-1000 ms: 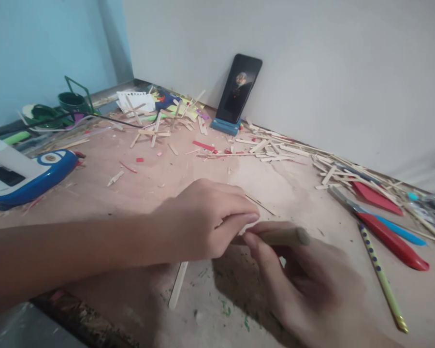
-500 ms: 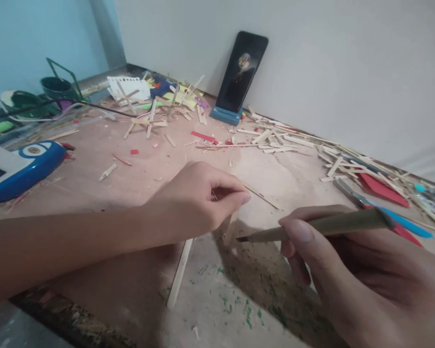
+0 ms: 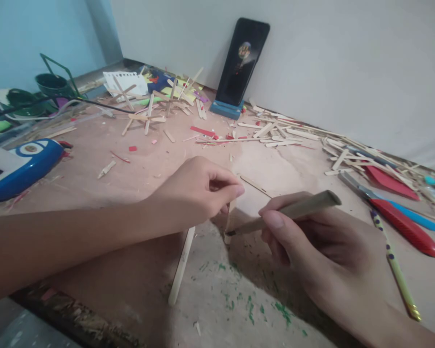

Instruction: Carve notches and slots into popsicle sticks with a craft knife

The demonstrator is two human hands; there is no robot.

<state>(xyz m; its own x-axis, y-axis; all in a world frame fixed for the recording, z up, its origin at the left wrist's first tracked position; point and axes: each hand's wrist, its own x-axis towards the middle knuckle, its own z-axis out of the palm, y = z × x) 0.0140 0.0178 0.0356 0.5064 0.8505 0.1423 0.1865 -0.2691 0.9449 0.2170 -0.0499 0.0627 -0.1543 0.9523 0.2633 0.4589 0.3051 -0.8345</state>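
**Knife tip back on the stick – trimming the short piece**

Since 0.5 s ago, right hand point(image 3: 311, 251) dropped and moved in; craft knife point(image 3: 293, 212) tip now touches the lower end of the short stick point(image 3: 230, 220), before it hovered clear to the right. Left hand point(image 3: 199, 193) barely shifted, thumb + forefinger pinching the stick's top, holding it near upright w/ its foot on the desk point(image 3: 137, 270). Right hand is closed round the knife handle, pen-style grip. Long flat stick point(image 3: 181, 266) lies just beside, under the left wrist, not involved.

To do it well, prob.: keep the pinch high, away from the blade, press stick foot firm to desk, cut w/ short light strokes away from left fingers. Blade edge too small to read.
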